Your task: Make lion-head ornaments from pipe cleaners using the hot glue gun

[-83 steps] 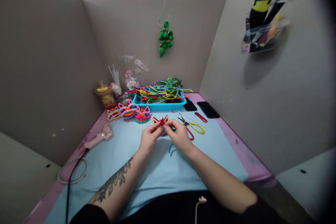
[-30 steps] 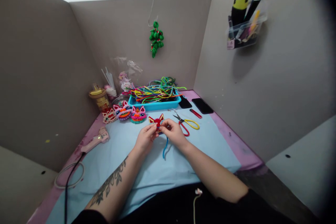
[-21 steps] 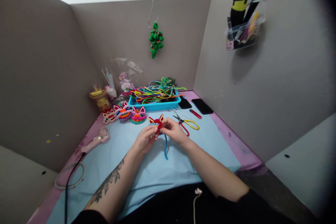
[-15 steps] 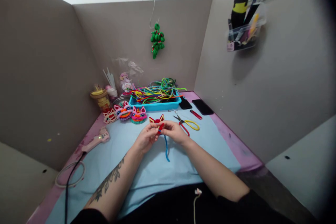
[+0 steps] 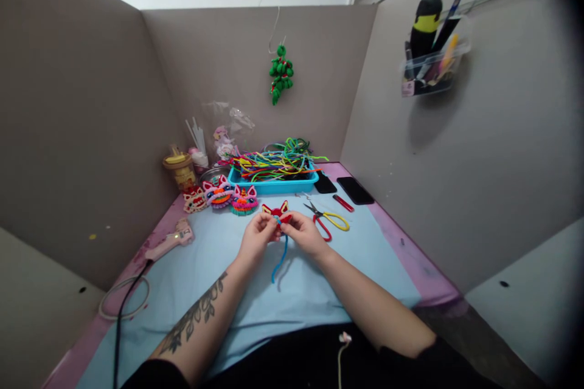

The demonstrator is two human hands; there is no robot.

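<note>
Between my two hands is a small red pipe-cleaner animal head with pointed red and yellow ears. My left hand pinches its left side, and my right hand pinches its right side. A blue pipe cleaner hangs down from it toward the cloth. Fingers hide most of the lower part of the head. Just right of my right hand lie scissors with one red and one yellow handle, blades apart.
Finished pipe-cleaner heads stand at the back left, near a blue tray heaped with pipe cleaners. A pink glue gun with a cord lies left. A red cutter and a black phone lie right. Grey partitions enclose the table.
The blue pipe cleaner's hanging end has swung left. My fingers have shifted slightly on the red head, with a bit of blue now showing between them. The camera view has moved a little.
</note>
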